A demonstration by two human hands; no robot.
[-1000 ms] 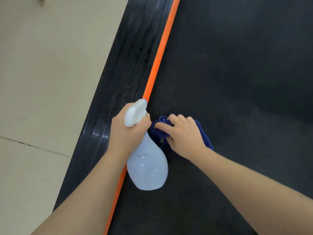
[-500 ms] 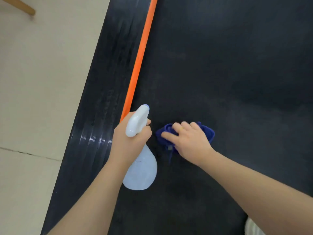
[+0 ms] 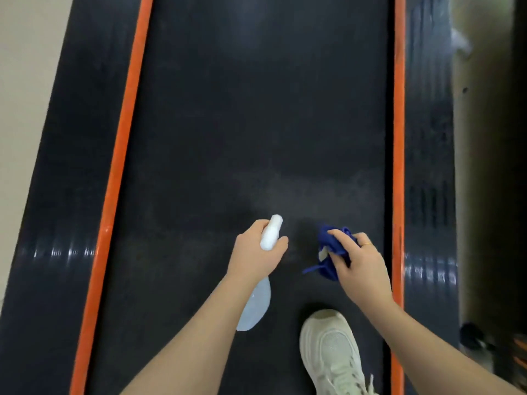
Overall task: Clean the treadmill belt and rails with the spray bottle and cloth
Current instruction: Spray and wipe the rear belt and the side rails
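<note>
left hand (image 3: pixel 258 252) grips bottle (image 3: pixel 256 303) by its neck, over mid-belt (image 3: pixel 256 124) | right hand (image 3: pixel 360 266) clutches bunched cloth (image 3: pixel 328 252) near right rail (image 3: pixel 427 166) | bottle: likely light, smooth plastic, best held at neck; long axis runs along belt, nozzle pointing ahead | cloth: soft, limp; grab anywhere | shoe (image 3: pixel 332 352) on belt

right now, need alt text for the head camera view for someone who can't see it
Looking down a black treadmill belt with orange edge strips, a person's left hand grips a white spray bottle while the right hand holds a bunched blue cloth. A white sneaker stands on the belt below.
</note>
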